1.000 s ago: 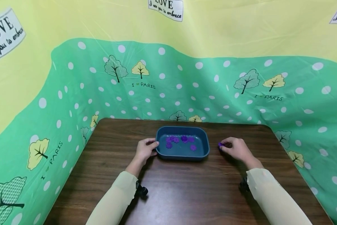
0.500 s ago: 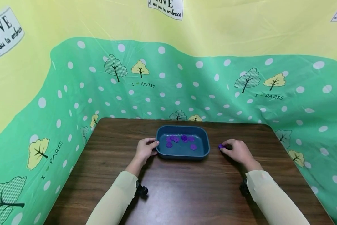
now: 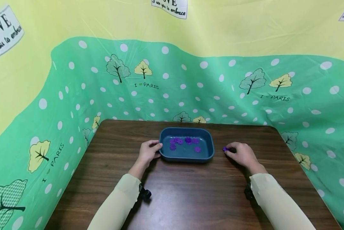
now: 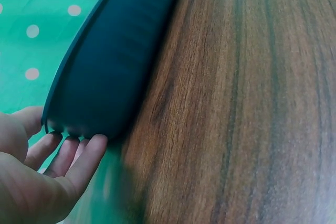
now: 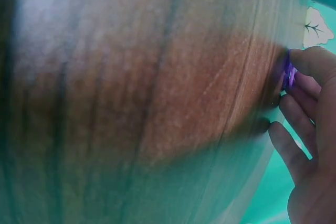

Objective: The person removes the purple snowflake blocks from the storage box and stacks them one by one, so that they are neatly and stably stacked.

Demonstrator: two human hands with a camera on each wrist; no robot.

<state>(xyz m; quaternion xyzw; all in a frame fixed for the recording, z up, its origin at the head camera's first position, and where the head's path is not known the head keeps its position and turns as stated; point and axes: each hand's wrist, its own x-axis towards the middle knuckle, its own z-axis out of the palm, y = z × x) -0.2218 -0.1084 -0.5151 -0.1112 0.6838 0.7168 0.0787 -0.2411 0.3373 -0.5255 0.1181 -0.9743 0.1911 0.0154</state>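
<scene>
A dark blue rectangular plastic bin [image 3: 186,158] stands on the wooden table, with several flat purple flower-shaped pieces [image 3: 197,149] lying on its floor. My left hand [image 3: 147,152] grips its left end; in the left wrist view the thumb is at the rim and the fingertips [image 4: 97,142] press against the outer wall. Right of the bin, my right hand [image 3: 243,154] pinches another small purple piece [image 3: 225,149] between thumb and fingers, at the tabletop. In the right wrist view this purple piece [image 5: 289,74] is mostly covered by the fingers, so its full shape is hidden.
The brown table [image 3: 189,195] reaches back to a green and yellow printed cloth [image 3: 183,73] that hangs behind and along both sides. A small black device [image 3: 144,194] sits at the left wrist, and a similar one [image 3: 248,191] at the right.
The right hand has shifted very slightly downward in the head view, still with the purple piece at its fingertips. The left hand and bin stay in place.
</scene>
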